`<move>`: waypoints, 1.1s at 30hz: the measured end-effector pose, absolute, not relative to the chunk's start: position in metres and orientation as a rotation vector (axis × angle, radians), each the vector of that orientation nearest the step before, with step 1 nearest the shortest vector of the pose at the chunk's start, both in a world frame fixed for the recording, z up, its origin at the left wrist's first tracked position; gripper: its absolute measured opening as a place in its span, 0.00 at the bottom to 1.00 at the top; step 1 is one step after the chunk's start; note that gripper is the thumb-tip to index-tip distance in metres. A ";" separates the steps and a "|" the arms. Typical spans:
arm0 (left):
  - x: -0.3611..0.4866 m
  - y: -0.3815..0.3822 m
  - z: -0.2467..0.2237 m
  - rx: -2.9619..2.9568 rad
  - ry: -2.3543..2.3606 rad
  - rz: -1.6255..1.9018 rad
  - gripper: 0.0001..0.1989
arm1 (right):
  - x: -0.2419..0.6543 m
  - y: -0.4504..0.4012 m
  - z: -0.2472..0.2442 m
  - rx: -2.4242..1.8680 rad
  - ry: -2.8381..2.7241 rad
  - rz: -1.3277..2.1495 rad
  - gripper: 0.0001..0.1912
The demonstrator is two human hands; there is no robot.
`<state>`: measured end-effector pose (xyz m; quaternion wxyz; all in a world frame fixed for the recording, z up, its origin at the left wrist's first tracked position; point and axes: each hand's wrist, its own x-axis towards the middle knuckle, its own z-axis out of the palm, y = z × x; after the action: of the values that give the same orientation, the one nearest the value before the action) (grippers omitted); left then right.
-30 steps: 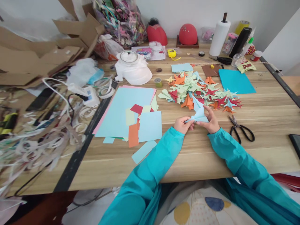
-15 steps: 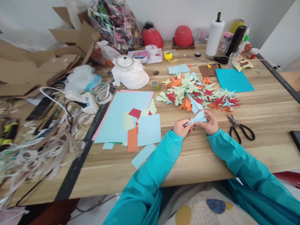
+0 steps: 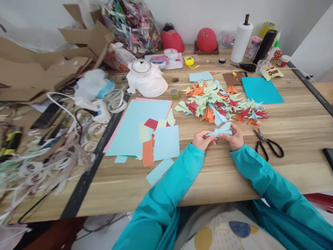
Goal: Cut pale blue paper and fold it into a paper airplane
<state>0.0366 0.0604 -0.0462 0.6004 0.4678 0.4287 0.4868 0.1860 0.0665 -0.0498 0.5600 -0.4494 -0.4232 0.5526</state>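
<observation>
Here I am with the left grip (image 3: 202, 140) and right grip (image 3: 235, 138) both pinching the folded blue paper (image 3: 224, 128), in from the near edge of the surface (image 3: 215, 180). Just beyond, towards the far edge, lies the pile of folded papers (image 3: 208, 95); pliers (image 3: 263, 139) rest near my right grip, on the right edge's side.

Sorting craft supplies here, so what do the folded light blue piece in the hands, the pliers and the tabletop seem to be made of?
Folded light blue piece: likely matte paper, given its sharp folds and thin edges.
Pliers: greyish metal tips, probably steel; the smooth black handles could be plastic or rubber.
Tabletop: wood or wood-look laminate, with streaky grain and a slight sheen.
</observation>
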 end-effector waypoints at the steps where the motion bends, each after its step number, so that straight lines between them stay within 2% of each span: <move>1: 0.036 0.061 -0.046 1.069 0.988 1.136 0.15 | 0.186 0.066 -0.050 -1.062 -1.012 1.303 0.34; 5: 0.034 0.064 -0.046 1.039 0.967 1.168 0.15 | 0.187 0.065 -0.049 -1.043 -1.068 1.319 0.33; 11: 0.028 0.067 -0.047 1.048 0.967 1.090 0.16 | 0.194 0.067 -0.047 -0.954 -0.998 1.344 0.21; 16: 0.027 0.066 -0.046 1.107 0.983 0.933 0.16 | 0.198 0.069 -0.044 -1.090 -1.304 1.258 0.21; 21: 0.026 0.067 -0.043 1.105 0.966 0.945 0.17 | 0.195 0.067 -0.044 -1.285 -1.522 1.193 0.18; 28: 0.029 0.065 -0.041 1.040 0.911 0.973 0.19 | 0.195 0.066 -0.044 -1.184 -1.368 1.556 0.18; 33: 0.030 0.065 -0.043 1.071 0.878 0.968 0.19 | 0.193 0.065 -0.043 -1.157 -1.407 1.565 0.15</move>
<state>0.0304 0.0650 -0.0431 0.6639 0.4742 0.3885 0.4284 0.1935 0.0649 -0.0426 0.3618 -0.4490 -0.5464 0.6074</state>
